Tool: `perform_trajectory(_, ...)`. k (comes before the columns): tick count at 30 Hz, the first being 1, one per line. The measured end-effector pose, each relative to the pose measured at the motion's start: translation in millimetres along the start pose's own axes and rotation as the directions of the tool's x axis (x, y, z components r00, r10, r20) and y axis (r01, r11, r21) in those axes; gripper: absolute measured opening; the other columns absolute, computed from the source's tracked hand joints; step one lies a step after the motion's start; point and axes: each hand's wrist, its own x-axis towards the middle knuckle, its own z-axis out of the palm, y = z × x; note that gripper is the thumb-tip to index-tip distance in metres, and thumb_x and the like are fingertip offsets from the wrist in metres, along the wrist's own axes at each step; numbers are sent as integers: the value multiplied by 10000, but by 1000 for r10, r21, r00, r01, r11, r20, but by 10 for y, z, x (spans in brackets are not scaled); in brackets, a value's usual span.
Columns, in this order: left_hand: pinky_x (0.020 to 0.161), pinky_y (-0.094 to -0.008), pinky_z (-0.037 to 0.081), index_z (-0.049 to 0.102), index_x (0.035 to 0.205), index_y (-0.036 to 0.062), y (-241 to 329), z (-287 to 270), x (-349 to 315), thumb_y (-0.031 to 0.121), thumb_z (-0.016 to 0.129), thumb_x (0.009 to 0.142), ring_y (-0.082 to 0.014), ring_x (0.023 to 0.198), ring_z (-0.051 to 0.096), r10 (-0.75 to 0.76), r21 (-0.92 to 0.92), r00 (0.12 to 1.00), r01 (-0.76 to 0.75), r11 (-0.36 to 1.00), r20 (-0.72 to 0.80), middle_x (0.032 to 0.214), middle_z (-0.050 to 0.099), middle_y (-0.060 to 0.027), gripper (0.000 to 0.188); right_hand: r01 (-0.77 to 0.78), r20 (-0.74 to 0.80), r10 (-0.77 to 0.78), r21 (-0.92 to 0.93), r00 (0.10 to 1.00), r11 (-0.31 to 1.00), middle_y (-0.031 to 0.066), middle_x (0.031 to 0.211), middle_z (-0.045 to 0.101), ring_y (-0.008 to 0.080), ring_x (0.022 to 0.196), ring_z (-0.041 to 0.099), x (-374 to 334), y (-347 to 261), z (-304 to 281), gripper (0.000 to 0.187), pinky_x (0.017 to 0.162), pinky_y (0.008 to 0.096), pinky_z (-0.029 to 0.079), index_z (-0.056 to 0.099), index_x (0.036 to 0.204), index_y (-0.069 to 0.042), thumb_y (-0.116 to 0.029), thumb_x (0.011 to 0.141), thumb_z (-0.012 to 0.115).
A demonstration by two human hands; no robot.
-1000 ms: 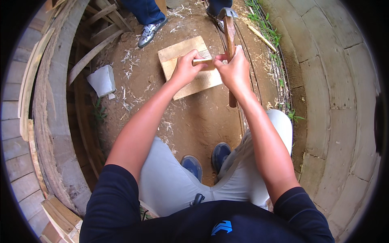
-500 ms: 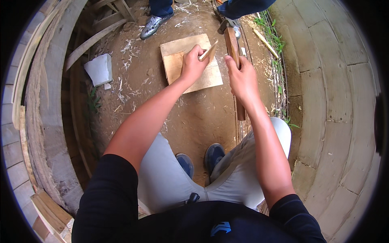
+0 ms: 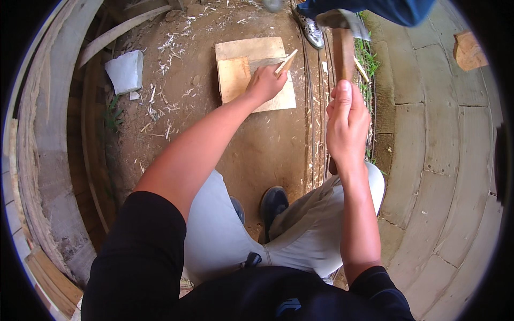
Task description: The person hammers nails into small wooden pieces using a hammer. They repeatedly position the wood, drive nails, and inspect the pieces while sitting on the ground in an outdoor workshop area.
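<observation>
My left hand (image 3: 266, 84) is closed around a small thin piece of wood (image 3: 287, 62); its pointed end sticks up past my fingers. Under that hand lies a square pale wooden board (image 3: 278, 101) on the dirt, with a smaller, yellower wood piece (image 3: 233, 72) on its left part. My right hand (image 3: 348, 115) grips a hatchet by its long brown wooden handle (image 3: 342, 53), the thumb lying along it. The hatchet's metal head (image 3: 342, 20) is raised to the right of the board and blurred by motion.
A whitish stone block (image 3: 125, 72) rests at the left among scattered wood shavings (image 3: 155, 101). Timber planks (image 3: 48, 160) line the left side. Another person's leg and shoe (image 3: 310, 29) stand at the far side. A paved ledge (image 3: 412, 134) holding a cut wood chunk (image 3: 471, 51) runs along the right.
My right hand has swung the hatchet up and to the right, away from the board. My left hand has shifted slightly right and down with the wood piece. The other person's feet have moved.
</observation>
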Motion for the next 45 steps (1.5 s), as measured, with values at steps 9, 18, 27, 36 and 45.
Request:
perform_trajectory(9,779,-477,552,695,1140,-33,-203,41,21,307,631,964,-429,863,710,108,-3,994,-108,994,-2,866,700,-290,388,-70,118,84,-117,989,991,309,742,629,527,730,632,39,91,317,470,650,555,469,589,912,22,-394,1085,456)
perform_trajectory(18,778,-508,539,667,1232,-13,-121,102,-44,230,629,972,-464,891,684,119,-21,992,-119,993,-30,899,687,-311,359,-86,158,135,-287,978,954,358,814,646,560,843,631,-75,250,389,450,746,605,474,606,951,36,-373,1073,465)
perform_trajectory(27,772,-500,543,654,1257,-5,-135,205,-50,200,609,973,-476,909,672,220,4,975,-220,975,-34,930,679,-315,353,-106,197,187,-362,963,926,406,894,633,575,906,624,-81,246,444,473,806,622,486,618,1035,67,-369,1070,438)
perform_trajectory(36,770,-519,533,650,1292,47,-124,209,31,213,576,987,-479,852,669,174,17,984,-175,984,39,880,689,-278,354,-119,211,221,-409,952,905,383,864,650,548,897,647,-57,305,308,451,757,593,507,603,1082,55,-365,1077,436)
perform_trajectory(45,759,-523,540,620,1336,65,-149,223,-10,209,573,976,-472,873,671,188,46,982,-190,981,33,908,671,-308,391,-62,96,90,-256,991,965,350,804,652,541,822,654,-74,168,293,437,696,612,500,605,1026,42,-350,1085,423)
